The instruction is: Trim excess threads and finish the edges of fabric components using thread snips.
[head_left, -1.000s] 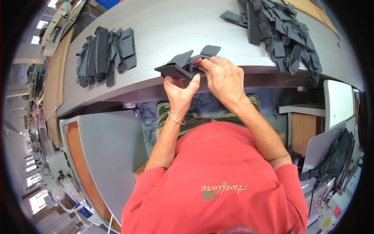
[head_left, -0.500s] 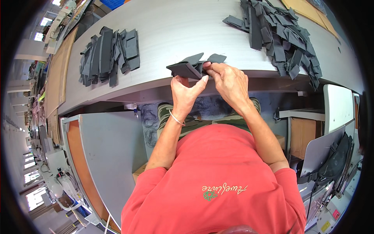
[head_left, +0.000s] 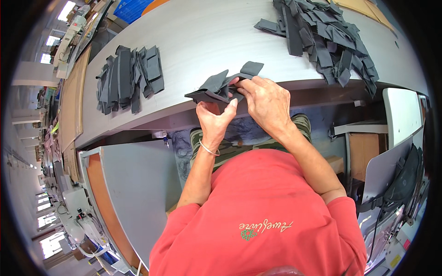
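Observation:
Dark grey fabric strips point(head_left: 214, 86) are held just above the table's front edge, between both of my hands. My left hand point(head_left: 214, 118) supports them from below, its thumb raised against their near side and its fingers partly hidden under the cloth. From the right, my right hand point(head_left: 268, 99) pinches the strips with thumb and fingertips. One flap of fabric sticks up beyond the right fingers. How many pieces lie in the hold I cannot tell. To the left lies a row of grey strips point(head_left: 122, 78); a larger tangled heap of grey strips point(head_left: 324, 39) spreads at the far right.
The pale table point(head_left: 193, 37) curves across in front of me. A grey cabinet panel point(head_left: 138, 175) stands below it on the left. At the right are a white board point(head_left: 401, 115), a cardboard box point(head_left: 363, 154) and a black bag point(head_left: 405, 177). A blue crate point(head_left: 133, 10) sits at the far left.
The held strips have shifted slightly left and their left part has spread and tilted flatter. My left hand has moved a little lower and left. The view has turned slightly.

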Motion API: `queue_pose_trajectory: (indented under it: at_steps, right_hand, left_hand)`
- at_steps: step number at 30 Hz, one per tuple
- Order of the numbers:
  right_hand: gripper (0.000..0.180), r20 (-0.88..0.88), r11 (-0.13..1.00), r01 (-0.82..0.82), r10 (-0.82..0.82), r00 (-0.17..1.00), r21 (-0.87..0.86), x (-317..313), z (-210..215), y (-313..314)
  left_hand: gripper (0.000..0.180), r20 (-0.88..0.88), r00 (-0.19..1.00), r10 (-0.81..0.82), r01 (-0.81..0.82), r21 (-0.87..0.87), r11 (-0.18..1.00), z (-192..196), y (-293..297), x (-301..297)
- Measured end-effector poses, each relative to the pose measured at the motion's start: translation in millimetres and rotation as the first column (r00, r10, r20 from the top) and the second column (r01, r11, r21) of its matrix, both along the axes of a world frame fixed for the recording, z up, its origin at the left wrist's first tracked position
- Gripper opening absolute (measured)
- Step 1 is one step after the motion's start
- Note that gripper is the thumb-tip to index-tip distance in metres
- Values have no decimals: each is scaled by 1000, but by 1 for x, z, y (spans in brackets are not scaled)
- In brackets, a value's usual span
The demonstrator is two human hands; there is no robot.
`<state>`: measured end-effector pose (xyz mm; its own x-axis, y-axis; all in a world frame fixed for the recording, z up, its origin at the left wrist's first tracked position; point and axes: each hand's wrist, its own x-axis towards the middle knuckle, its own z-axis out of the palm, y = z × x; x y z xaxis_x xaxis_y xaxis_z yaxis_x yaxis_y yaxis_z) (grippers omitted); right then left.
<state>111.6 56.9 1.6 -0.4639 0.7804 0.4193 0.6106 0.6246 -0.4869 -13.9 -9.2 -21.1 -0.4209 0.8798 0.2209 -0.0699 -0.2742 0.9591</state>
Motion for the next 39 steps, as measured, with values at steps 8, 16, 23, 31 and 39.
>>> queue_pose_trajectory:
  at_steps: [8,16,23,31,39]
  right_hand:
    - [8,-71,999,35,-37,997,-33,2,-1,2]
    - [9,-41,998,36,-34,999,54,1,-5,3]
    - [8,-16,998,32,-32,999,51,2,-7,5]
    - [16,-109,887,-117,76,991,-447,18,3,5]
    - [18,-499,871,-266,28,866,-413,30,1,16]
  left_hand:
    - [22,51,998,39,-36,-52,998,1,2,1]
    - [22,29,999,40,-39,-24,999,-2,5,0]
    - [21,34,999,30,-27,-68,997,5,5,2]
    - [42,229,968,-105,99,40,994,12,13,-16]
    - [41,277,961,2,24,-91,996,7,6,-21]
